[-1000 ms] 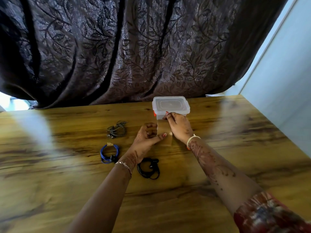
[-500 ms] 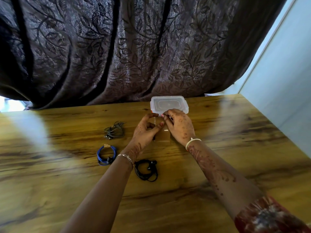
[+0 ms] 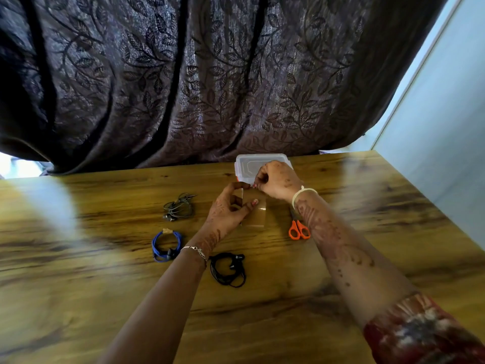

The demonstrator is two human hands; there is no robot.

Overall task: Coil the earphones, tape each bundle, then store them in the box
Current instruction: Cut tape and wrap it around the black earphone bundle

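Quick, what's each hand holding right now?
Left hand: holding the tape roll.
Right hand: pinching the tape roll's loose end.

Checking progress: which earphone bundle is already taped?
The blue bundle, with a tan tape tab at its top; the grey bundle and black bundle show none.

Wooden table (image 3: 105,298), lower frame: grey earphone coil (image 3: 179,207), blue bundle (image 3: 166,245) and black coil (image 3: 228,269) left of centre; orange-handled scissors (image 3: 299,228) right of centre; clear lidded box (image 3: 248,165) at upper centre.
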